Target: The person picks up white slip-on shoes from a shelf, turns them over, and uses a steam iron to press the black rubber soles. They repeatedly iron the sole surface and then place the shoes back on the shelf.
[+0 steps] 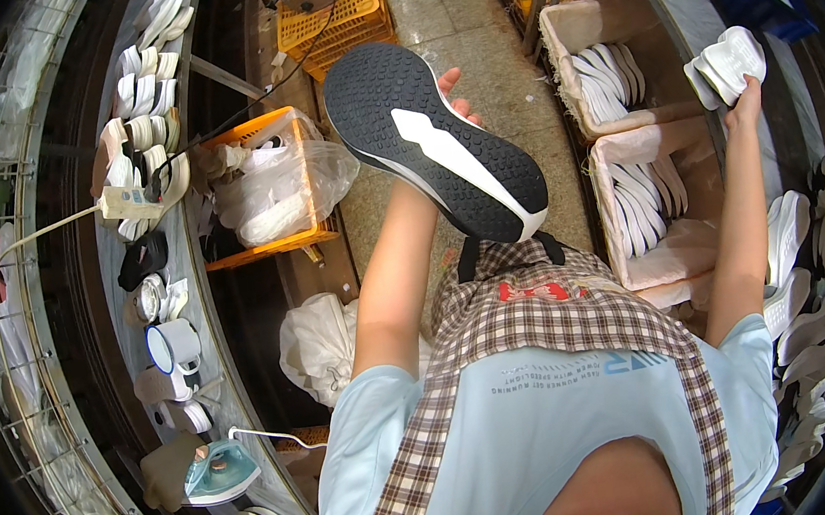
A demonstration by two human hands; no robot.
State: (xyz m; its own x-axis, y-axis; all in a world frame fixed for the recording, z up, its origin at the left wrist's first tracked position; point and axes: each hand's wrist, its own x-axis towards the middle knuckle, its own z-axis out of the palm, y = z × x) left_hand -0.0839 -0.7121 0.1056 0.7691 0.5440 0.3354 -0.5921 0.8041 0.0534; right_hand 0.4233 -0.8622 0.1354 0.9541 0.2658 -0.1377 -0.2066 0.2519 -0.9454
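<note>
My left hand [457,99] holds up a shoe sole [436,144], its black textured tread with a white centre strip facing me. The fingertips show past the sole's far right edge, while the palm is hidden behind it. Stretched out to the right, my right hand [745,106] is closed at the near edge of several white sole-shaped pieces [729,63] above the right-hand shelf. Their exact kind is hard to make out.
Bins of white soles [638,199] line the right; more soles [783,239] lie on the right shelf. Left stand an orange crate [310,193] with plastic bags, a shelf with shoe parts, a mug [173,346] and a teal iron [222,471]. A cable [261,102] hangs over the crate.
</note>
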